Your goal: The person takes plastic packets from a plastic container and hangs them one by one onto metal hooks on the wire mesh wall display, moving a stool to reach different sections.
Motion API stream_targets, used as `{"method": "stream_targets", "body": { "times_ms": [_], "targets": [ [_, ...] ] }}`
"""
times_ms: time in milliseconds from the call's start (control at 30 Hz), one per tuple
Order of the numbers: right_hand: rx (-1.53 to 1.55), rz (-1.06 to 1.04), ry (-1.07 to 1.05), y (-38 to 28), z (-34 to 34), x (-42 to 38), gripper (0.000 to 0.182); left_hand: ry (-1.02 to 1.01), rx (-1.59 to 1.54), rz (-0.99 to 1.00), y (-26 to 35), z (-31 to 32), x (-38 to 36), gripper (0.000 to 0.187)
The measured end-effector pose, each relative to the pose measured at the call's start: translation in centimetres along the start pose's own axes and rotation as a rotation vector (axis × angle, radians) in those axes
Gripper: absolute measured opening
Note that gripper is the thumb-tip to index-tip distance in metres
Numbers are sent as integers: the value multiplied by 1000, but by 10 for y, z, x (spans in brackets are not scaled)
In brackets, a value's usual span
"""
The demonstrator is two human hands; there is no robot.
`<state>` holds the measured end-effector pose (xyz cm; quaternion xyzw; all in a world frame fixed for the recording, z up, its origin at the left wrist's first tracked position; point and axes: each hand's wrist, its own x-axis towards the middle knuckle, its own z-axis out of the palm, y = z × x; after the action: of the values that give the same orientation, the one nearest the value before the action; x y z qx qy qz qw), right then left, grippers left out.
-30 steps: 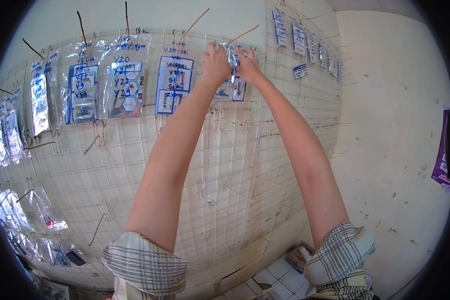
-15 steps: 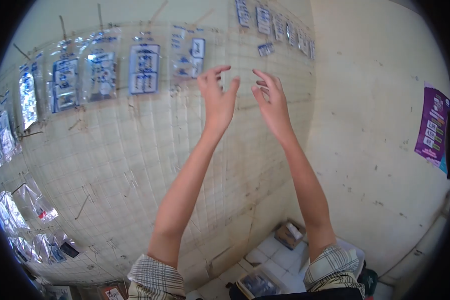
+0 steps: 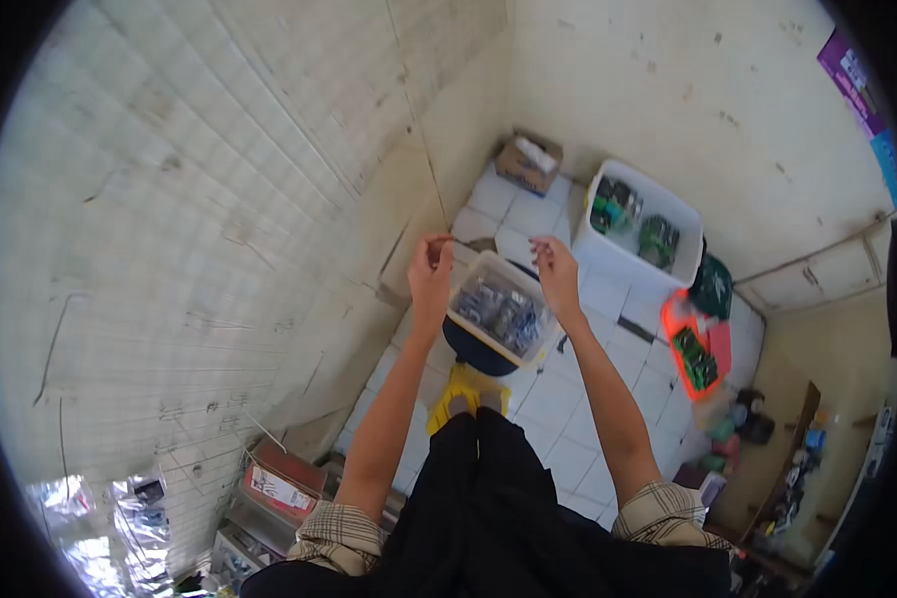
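Note:
My left hand hovers at the upper left of a clear plastic tub. Its fingers are loosely bent, and I make out nothing held in them. Across from it, above the tub's right side, my right hand is open with fingers apart and curved inward. Inside the tub lie many small clear packets with blue and grey print. The tub rests on a round dark blue support. Both hands appear higher than the tub, apart from it.
A white bin with green packets stands behind, beside a cardboard box. An orange tray lies to the right. Wire grid with hooks covers the left wall. My feet stand on something yellow.
My view has swung down from the hanging packets on the wall grid to the floor. Both hands have come down from the grid to above the tub.

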<state>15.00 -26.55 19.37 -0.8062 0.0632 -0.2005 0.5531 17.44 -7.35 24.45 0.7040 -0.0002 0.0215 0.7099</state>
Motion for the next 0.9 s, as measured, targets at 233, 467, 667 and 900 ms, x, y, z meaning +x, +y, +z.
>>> {"method": "stream_targets", "body": {
  "times_ms": [233, 467, 667, 900],
  "targets": [
    [-284, 383, -146, 212, 27, -124, 18, -67, 318, -290, -244, -3, -62, 13],
    [-305, 500, -398, 365, 90, -189, 20, -389, 686, 4, -396, -6, -57, 17],
    [-376, 436, -500, 444, 135, -195, 23, -713, 913, 173, -484, 14, -9, 17],
    [-649, 319, -700, 457, 144, -182, 19, -943, 1118, -22, -520, 32, 7, 14]
  ]
}}
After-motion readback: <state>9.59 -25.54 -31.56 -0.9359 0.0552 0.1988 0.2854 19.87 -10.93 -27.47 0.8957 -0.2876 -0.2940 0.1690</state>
